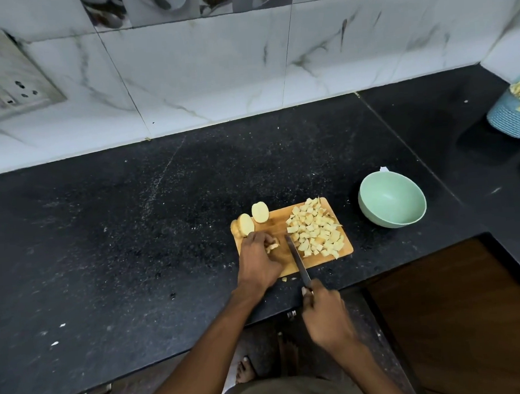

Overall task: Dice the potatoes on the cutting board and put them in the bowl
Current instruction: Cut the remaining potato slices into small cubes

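A wooden cutting board (290,268) lies near the counter's front edge. A heap of potato dice (314,228) covers its right half. Two or three halved potatoes (259,212) rest at its far left corner. My left hand (258,259) presses down on a potato piece (272,245) at the board's left side. My right hand (325,313) grips the handle of a knife (297,260), its blade pointing away from me, tip just right of the held piece. A pale green bowl (375,211) stands to the right of the board, with nothing in it.
The black speckled counter (118,236) extends left and behind the board. A small potato scrap (284,279) lies just off the board's front edge. A blue ribbed container (512,117) with yellow pieces sits far right. Tiled wall behind; a socket plate (8,78) upper left.
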